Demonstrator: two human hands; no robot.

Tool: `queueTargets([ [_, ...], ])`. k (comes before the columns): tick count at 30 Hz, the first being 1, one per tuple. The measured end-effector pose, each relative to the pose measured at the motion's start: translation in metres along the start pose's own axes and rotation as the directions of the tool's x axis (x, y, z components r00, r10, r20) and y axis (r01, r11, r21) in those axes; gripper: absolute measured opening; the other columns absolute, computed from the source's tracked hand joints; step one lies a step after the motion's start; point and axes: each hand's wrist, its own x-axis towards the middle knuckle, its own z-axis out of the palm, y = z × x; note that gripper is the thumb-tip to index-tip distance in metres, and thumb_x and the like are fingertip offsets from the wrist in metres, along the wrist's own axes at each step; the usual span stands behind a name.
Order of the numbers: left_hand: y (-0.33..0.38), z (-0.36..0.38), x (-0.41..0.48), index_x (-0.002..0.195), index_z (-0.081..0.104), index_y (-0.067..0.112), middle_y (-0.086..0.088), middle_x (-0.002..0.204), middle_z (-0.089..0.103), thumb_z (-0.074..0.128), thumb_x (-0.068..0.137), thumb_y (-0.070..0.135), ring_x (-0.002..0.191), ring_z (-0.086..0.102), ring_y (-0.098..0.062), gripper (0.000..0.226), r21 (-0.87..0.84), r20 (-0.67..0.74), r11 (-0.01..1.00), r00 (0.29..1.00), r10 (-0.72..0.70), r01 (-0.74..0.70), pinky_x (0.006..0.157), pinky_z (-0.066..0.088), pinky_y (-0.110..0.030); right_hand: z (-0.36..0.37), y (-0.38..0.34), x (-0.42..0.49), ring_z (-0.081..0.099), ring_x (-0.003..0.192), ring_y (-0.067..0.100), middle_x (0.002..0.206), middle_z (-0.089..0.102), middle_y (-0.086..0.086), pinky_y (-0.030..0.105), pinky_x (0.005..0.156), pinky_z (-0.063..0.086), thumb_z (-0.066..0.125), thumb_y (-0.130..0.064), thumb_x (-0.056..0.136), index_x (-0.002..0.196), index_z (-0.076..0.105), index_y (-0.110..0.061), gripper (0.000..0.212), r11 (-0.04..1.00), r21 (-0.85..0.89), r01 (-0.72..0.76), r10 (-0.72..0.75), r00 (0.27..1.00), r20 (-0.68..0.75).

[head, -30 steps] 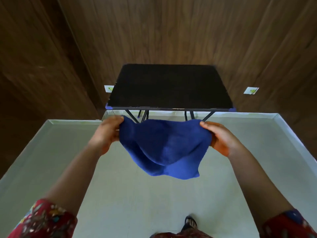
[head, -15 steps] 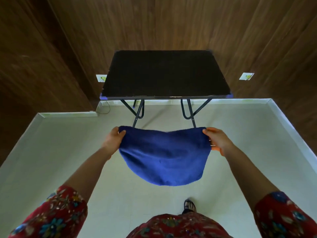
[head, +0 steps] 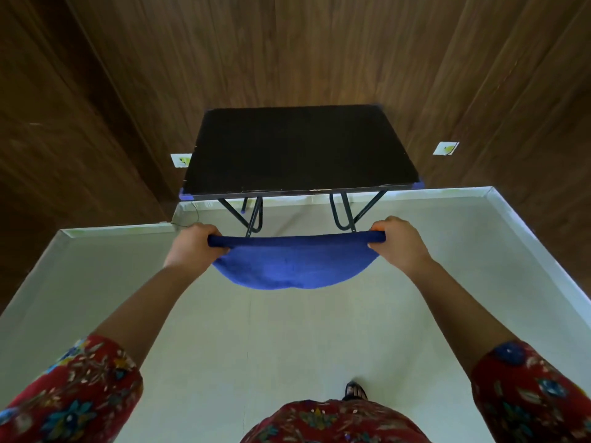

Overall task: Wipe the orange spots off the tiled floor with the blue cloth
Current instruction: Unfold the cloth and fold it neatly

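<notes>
A blue cloth (head: pixel 295 266) hangs stretched between both hands, above the pale tiled floor (head: pixel 287 340). My left hand (head: pixel 192 247) grips its left top corner and my right hand (head: pixel 399 243) grips its right top corner. The top edge is pulled taut and rolled, and the rest sags in a curve below. No orange spots show on the floor in this view.
A black folding table (head: pixel 300 151) on dark metal legs stands just ahead of the cloth, against brown wood-panelled walls. White skirting (head: pixel 537 231) borders the floor on the right and left. A sandalled foot (head: pixel 354 390) shows at the bottom.
Both hands have stretched the cloth's top edge taut and moved forward, away from my body, towards the table legs. The cloth hangs shorter than before.
</notes>
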Motion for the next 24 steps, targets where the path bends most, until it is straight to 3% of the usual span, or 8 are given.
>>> queueTargets([
  [2, -0.008, -0.008, 0.010, 0.071, 0.063, 0.022, -0.003, 0.074, 0.059, 0.075, 0.073, 0.030, 0.076, 0.059, -0.029, 0.014, -0.072, 0.061, 0.997, 0.997, 0.044, -0.039, 0.062, 0.040, -0.031, -0.006, 0.007, 0.004, 0.053, 0.091, 0.020, 0.097, 0.055, 0.003, 0.030, 0.079, 0.044, 0.075, -0.017, 0.079, 0.097, 0.071, -0.011, 0.019, 0.998, 0.059, 0.018, -0.019, 1.000, 0.015],
  [4, -0.012, -0.021, 0.012, 0.088, 0.070, 0.019, -0.002, 0.091, 0.066, 0.077, 0.071, 0.031, 0.093, 0.061, -0.026, 0.022, -0.352, 0.193, 0.933, 0.981, -0.010, 0.079, 0.082, 0.047, -0.036, -0.019, 0.009, 0.005, 0.055, 0.098, 0.016, 0.103, 0.059, -0.001, 0.027, 0.087, 0.045, 0.075, -0.014, 0.081, 0.102, 0.069, -0.011, 0.021, 0.933, 0.357, -0.046, 0.002, 0.992, 0.122],
  [8, -0.004, -0.027, 0.008, 0.105, 0.067, 0.017, -0.007, 0.101, 0.071, 0.073, 0.077, 0.028, 0.095, 0.066, -0.023, 0.031, -0.808, 0.231, 0.528, 0.965, -0.124, 0.261, 0.078, 0.050, -0.033, -0.036, -0.003, 0.009, 0.066, 0.098, 0.017, 0.106, 0.071, 0.000, 0.033, 0.084, 0.052, 0.064, -0.018, 0.091, 0.103, 0.067, -0.021, 0.013, 0.418, 0.869, -0.265, 0.145, 0.964, 0.225],
  [10, 0.007, -0.017, 0.007, 0.108, 0.063, 0.021, -0.005, 0.101, 0.068, 0.062, 0.090, 0.025, 0.087, 0.066, -0.021, 0.019, -0.832, 0.227, 0.478, 0.959, -0.169, 0.281, 0.067, 0.052, -0.030, -0.021, -0.003, 0.014, 0.065, 0.102, 0.016, 0.110, 0.071, -0.002, 0.035, 0.089, 0.051, 0.062, -0.032, 0.093, 0.109, 0.067, -0.020, 0.021, 0.264, 0.909, -0.324, 0.264, 0.930, 0.255],
  [14, 0.007, 0.026, 0.000, 0.111, 0.056, 0.013, -0.011, 0.095, 0.063, 0.054, 0.097, 0.020, 0.065, 0.063, -0.018, 0.017, -0.570, 0.452, 0.631, 0.842, -0.293, 0.526, 0.048, 0.052, -0.027, 0.036, 0.003, -0.003, 0.064, 0.090, 0.024, 0.115, 0.068, 0.016, 0.032, 0.076, 0.050, 0.059, -0.031, 0.095, 0.109, 0.065, -0.005, 0.031, 0.301, 0.708, -0.638, 0.386, 0.761, 0.521],
  [17, -0.004, 0.043, 0.005, 0.117, 0.049, 0.005, -0.018, 0.112, 0.057, 0.043, 0.101, 0.023, 0.089, 0.062, -0.032, 0.025, -0.403, 0.386, 0.734, 0.829, -0.405, 0.547, 0.062, 0.057, -0.042, 0.046, 0.012, -0.009, 0.064, 0.088, 0.024, 0.105, 0.069, 0.016, 0.032, 0.072, 0.050, 0.058, -0.015, 0.095, 0.120, 0.061, 0.005, 0.031, 0.227, 0.650, -0.726, 0.342, 0.684, 0.645],
  [20, -0.009, 0.047, 0.006, 0.121, 0.044, -0.004, -0.029, 0.122, 0.053, 0.036, 0.102, 0.024, 0.110, 0.054, -0.043, 0.035, -0.227, 0.212, 0.850, 0.876, -0.433, 0.475, 0.089, 0.046, -0.043, 0.040, 0.019, -0.009, 0.063, 0.095, 0.027, 0.111, 0.066, 0.015, 0.035, 0.074, 0.051, 0.054, -0.003, 0.095, 0.130, 0.054, -0.001, 0.035, 0.205, 0.706, -0.678, 0.238, 0.734, 0.635],
  [24, -0.007, 0.042, 0.005, 0.136, 0.037, 0.002, -0.030, 0.116, 0.060, 0.041, 0.101, 0.025, 0.105, 0.057, -0.043, 0.042, 0.072, 0.206, 0.955, 0.932, -0.298, 0.289, 0.082, 0.040, -0.038, 0.032, 0.014, -0.007, 0.058, 0.093, 0.029, 0.117, 0.059, 0.015, 0.033, 0.064, 0.050, 0.054, -0.013, 0.096, 0.121, 0.050, -0.016, 0.025, 0.706, 0.451, -0.546, 0.337, 0.819, 0.465],
])
